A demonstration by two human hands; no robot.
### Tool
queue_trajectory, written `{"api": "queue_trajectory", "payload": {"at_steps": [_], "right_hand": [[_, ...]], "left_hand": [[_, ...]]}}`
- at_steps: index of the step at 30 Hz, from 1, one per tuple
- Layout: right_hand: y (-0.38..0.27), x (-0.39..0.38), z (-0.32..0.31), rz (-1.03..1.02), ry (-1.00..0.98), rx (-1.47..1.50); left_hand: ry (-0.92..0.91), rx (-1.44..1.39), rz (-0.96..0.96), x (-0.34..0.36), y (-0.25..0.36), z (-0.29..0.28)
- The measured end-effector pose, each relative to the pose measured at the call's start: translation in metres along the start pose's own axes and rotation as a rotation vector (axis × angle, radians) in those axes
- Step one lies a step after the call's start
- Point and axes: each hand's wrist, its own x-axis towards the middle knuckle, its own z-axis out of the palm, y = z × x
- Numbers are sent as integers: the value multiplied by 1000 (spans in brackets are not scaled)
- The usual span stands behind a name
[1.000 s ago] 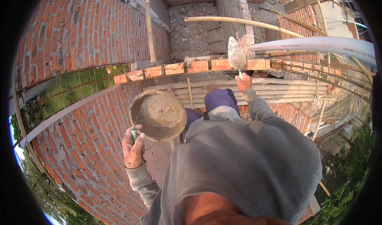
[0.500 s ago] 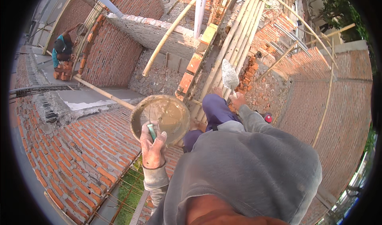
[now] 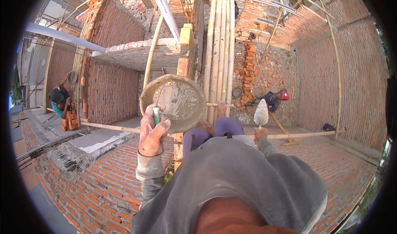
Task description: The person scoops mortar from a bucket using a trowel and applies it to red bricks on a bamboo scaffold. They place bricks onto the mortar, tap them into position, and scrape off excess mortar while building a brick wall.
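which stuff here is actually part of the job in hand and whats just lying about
Likely part of the job:
Trowel, in the right hand
Green grip, in the left hand
Bowl, beside that hand
Wet grey mix, in the bowl

Apparently just lying about:
Brick heap, on the ground at right
White pipes, at upper left

Your left hand [image 3: 153,132] partly covers the green grip [image 3: 156,115] and lower-left rim of the mortar bucket [image 3: 145,91] near center frame, while your right hand [image 3: 260,133] hides most of the handle of the trowel [image 3: 261,113]. The top edge crops the bamboo poles [image 3: 222,48]. At far left, a co-worker's [image 3: 62,99] fingers appear too small to make out.
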Motion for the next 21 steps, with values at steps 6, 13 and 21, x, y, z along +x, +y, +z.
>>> {"api": "queue_trajectory", "payload": {"at_steps": [6,13,21], "right_hand": [[56,-24,-4,96,-34,127],[101,-96,-10,295,-147,573],[103,-74,13,65,-126,319]], "left_hand": [[-211,11,-137,78,-57,39],[-347,213,-290,217,-220,90],[-378,613,-183,361,-476,130]]}}
